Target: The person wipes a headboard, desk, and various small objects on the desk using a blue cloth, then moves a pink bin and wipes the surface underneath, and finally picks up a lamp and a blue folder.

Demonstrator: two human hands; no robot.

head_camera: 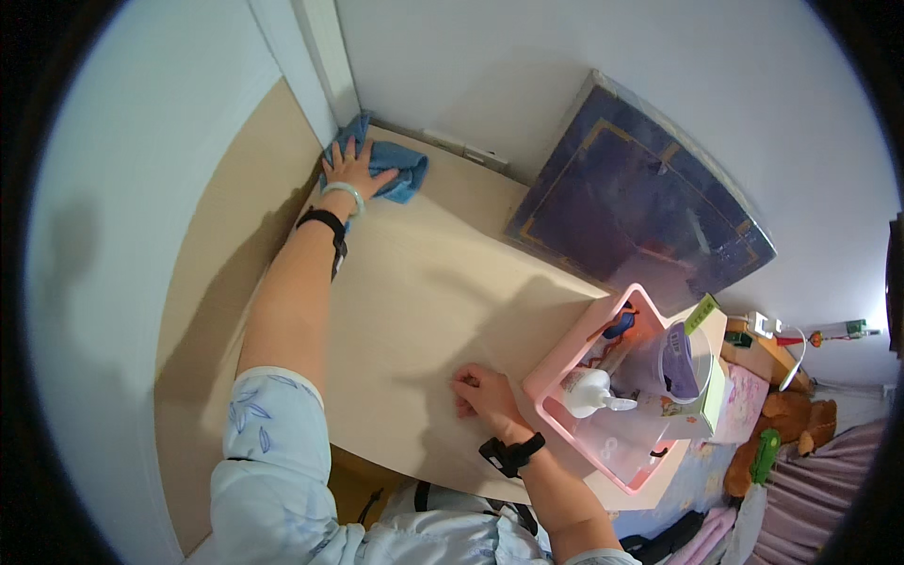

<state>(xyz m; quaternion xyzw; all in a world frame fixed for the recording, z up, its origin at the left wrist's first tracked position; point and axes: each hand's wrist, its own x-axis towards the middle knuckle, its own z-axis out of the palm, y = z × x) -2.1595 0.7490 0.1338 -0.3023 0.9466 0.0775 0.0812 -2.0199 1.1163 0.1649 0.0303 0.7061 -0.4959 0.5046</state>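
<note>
My left hand (353, 169) lies flat with spread fingers on a blue cloth (402, 169), pressing it on the light wooden tabletop (395, 282) at its far left corner. A pale bangle and a black strap circle that wrist. The cloth is crumpled and partly hidden under the hand. Near the front edge, my right hand (484, 395) rests on the tabletop with curled fingers; no object shows in it. A black strap with a small device is on the right wrist. Just right of that hand stands a pink plastic basket (572, 346).
The basket holds a white pump bottle (586, 392), a purple-labelled tub (681, 360) and a box. A large dark blue, plastic-wrapped panel (635, 191) leans against the wall behind. Wall and board border the left side. Farther right are a bed and a brown plush toy (784, 424).
</note>
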